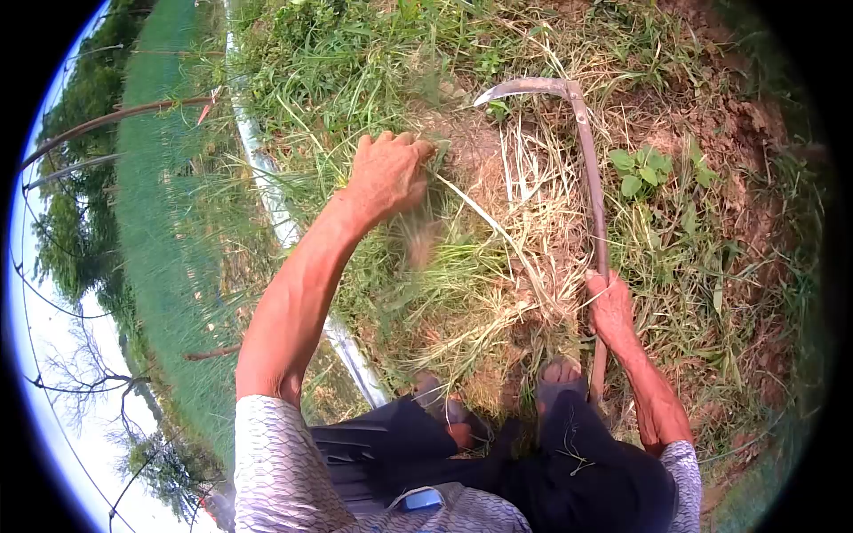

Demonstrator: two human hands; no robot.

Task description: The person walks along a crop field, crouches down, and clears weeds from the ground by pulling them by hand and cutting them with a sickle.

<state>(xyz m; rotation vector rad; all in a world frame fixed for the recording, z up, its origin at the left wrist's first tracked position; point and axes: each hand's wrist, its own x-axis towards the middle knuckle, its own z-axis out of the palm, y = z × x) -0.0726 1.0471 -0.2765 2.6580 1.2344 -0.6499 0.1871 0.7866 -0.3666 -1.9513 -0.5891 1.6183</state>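
Observation:
My left hand is stretched forward over the grass with its fingers curled; blurred blades hang beneath it, and what is inside the fist is hidden. On the right, my right hand is wrapped round the long wooden handle of a sickle. The handle runs forward from my right foot, and the curved blade at its far end points left, just above the ground. Pale dry stalks lie between my hands, left of the handle.
A white pipe runs along the left side, with a green net beyond it. Green grass grows ahead. A small leafy plant stands right of the sickle. Bare reddish soil shows at far right. My sandalled feet are below.

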